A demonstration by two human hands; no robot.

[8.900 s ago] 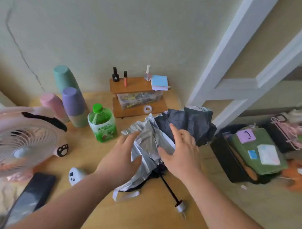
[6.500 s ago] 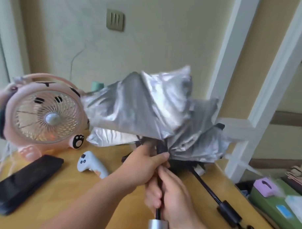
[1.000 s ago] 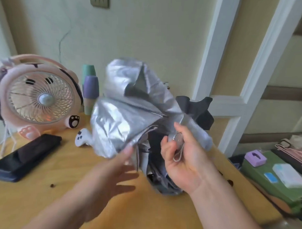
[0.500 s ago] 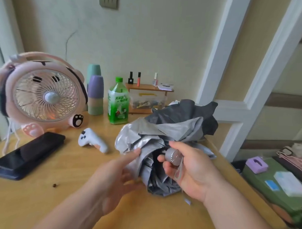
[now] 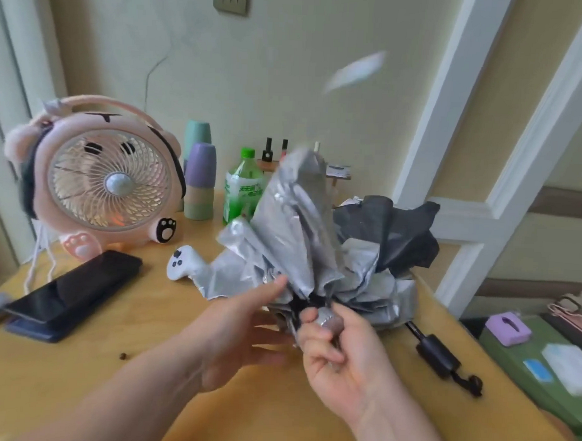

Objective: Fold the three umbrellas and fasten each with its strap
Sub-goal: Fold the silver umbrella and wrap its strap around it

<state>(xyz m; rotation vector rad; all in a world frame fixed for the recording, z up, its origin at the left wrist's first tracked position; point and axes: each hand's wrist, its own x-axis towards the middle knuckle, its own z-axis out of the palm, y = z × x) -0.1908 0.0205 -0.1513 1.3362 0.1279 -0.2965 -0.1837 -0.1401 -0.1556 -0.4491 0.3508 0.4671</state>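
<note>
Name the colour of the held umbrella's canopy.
Silver; the canopy shows best in the head view.

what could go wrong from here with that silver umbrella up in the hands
1. The crumpled silver umbrella, gripped at its handle by the right hand, rises just in front of the green plastic bottle; a swing could topple the bottle.
2. The black umbrella's handle lies close to the wooden table's right edge; a nudge from the silver canopy might push it off.

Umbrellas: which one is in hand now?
The silver umbrella: the right hand grips its silver handle. The dark grey umbrella lies on the table behind, its black handle untouched.
</note>
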